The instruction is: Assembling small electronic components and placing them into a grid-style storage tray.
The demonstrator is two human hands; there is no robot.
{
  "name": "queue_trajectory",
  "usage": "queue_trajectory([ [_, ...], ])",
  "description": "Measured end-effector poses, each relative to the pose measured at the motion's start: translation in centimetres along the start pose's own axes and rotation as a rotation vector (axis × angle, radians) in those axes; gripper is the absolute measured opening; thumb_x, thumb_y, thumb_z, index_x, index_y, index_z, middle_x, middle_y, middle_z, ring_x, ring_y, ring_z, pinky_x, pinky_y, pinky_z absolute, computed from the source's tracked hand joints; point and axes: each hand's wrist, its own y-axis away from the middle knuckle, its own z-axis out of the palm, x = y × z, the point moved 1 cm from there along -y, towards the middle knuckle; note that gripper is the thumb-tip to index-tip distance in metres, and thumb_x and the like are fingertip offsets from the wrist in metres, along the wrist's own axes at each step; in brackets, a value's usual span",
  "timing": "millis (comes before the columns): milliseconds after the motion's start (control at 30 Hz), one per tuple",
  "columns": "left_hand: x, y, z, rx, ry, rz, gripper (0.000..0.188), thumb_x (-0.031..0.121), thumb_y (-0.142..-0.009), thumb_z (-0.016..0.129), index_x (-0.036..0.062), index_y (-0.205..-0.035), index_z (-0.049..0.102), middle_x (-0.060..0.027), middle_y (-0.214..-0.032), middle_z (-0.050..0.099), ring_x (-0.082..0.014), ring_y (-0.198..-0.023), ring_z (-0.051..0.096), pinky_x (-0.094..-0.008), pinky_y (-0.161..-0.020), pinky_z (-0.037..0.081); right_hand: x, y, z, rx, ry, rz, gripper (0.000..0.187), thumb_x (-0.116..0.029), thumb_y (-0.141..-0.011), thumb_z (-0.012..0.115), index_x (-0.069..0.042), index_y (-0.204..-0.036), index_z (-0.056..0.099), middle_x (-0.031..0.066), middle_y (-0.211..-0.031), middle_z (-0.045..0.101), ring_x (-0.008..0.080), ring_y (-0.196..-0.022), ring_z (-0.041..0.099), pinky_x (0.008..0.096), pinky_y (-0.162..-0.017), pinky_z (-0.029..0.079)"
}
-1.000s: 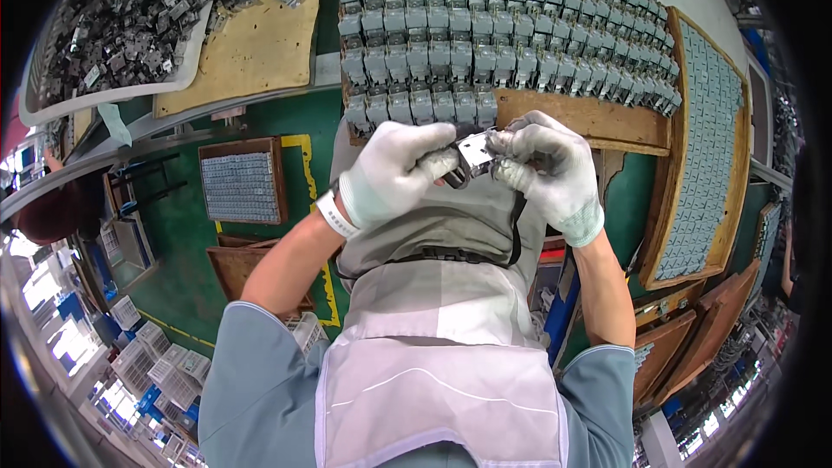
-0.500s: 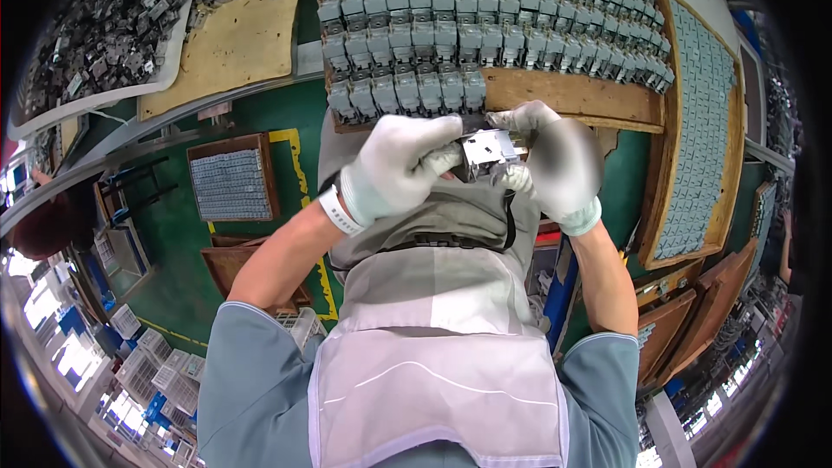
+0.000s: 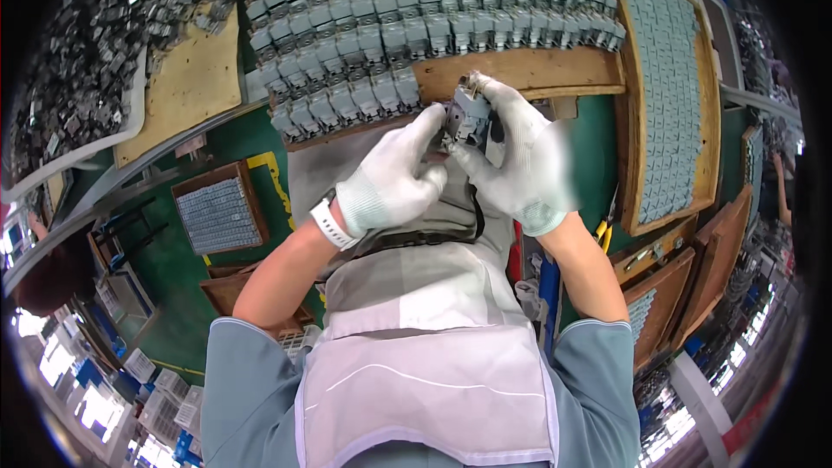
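Between my two white-gloved hands is a small grey switch-like block (image 3: 472, 111) with dark metal on its left side. My right hand (image 3: 524, 160) grips it, the fingers around its far and right sides and the thumb at its near end. My left hand (image 3: 390, 178) is closed, with its fingertips against the block's dark left side; exactly what they pinch is hidden. Just beyond the hands, a wooden tray (image 3: 555, 74) holds many similar grey blocks (image 3: 342, 100) in rows. A strip of bare wood shows in its near right part.
At the far left, loose metal parts (image 3: 95, 61) are heaped beside a tan board (image 3: 186, 91). A long wooden tray of grey pieces (image 3: 672, 95) stands on the right. Another filled tray (image 3: 221, 212) lies low on the left. Wooden boxes (image 3: 659, 295) stand lower right.
The block has been turned: its pale, flat metal face showed before, and now its grey body stands upright. My left hand's grip has loosened slightly. The whole view has shifted.
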Motion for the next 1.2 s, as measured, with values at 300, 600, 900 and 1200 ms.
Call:
queue_trajectory([
  [300, 2.4, -2.2, 4.3, -0.006, 0.399, -0.111, 0.031, 0.004, -0.089, 0.058, -0.0039, -0.119, 0.05, -0.0061, -0.106, 0.06, -0.0114, -0.097, 0.055, -0.0261, -0.086, 0.046, 1.1, 2.4, -1.5, 0.083, 0.102, -0.048, 0.052, 0.001, -0.067, 0.064, 0.001, -0.118, 0.059, 0.0196, -0.106, 0.067, 0.0367, -0.095, 0.066, 0.0392, -0.082, 0.054],
  [600, 0.9, -2.4, 5.7, -0.124, 0.188, -0.125, 0.06, 0.019, -0.085, 0.07, -0.0042, -0.132, 0.042, -0.0174, -0.127, 0.056, -0.0217, -0.114, 0.056, -0.0319, -0.095, 0.046, 4.0, 4.2, -4.3, 0.177, 0.183, 0.019, 0.047, -0.009, -0.074, 0.072, -0.001, -0.118, 0.057, 0.0171, -0.108, 0.066, 0.0318, -0.096, 0.068, 0.0368, -0.085, 0.054],
  [900, -0.4, -1.0, 2.0, -0.025, 0.032, 0.047, 0.031, 0.0, -0.089, 0.058, -0.0041, -0.12, 0.059, -0.0012, -0.103, 0.062, -0.0091, -0.091, 0.057, -0.0251, -0.082, 0.048, 12.7, 9.4, -6.3, 0.424, -0.266, 0.106, 0.068, -0.013, -0.072, 0.084, -0.004, -0.129, 0.047, 0.0098, -0.114, 0.06, 0.0214, -0.099, 0.061, 0.0342, -0.088, 0.052],
  [1200, 1.7, -0.2, 1.1, -0.11, -0.092, -0.017, 0.025, 0.005, -0.083, 0.061, -0.0056, -0.106, 0.061, -0.0151, -0.092, 0.059, -0.0256, -0.081, 0.058, -0.0309, -0.078, 0.047, 7.4, 7.1, -6.9, 0.314, -0.715, 0.283, 0.078, -0.028, -0.067, 0.09, -0.004, -0.127, 0.046, 0.0093, -0.109, 0.06, 0.017, -0.093, 0.062, 0.0303, -0.081, 0.052],
])
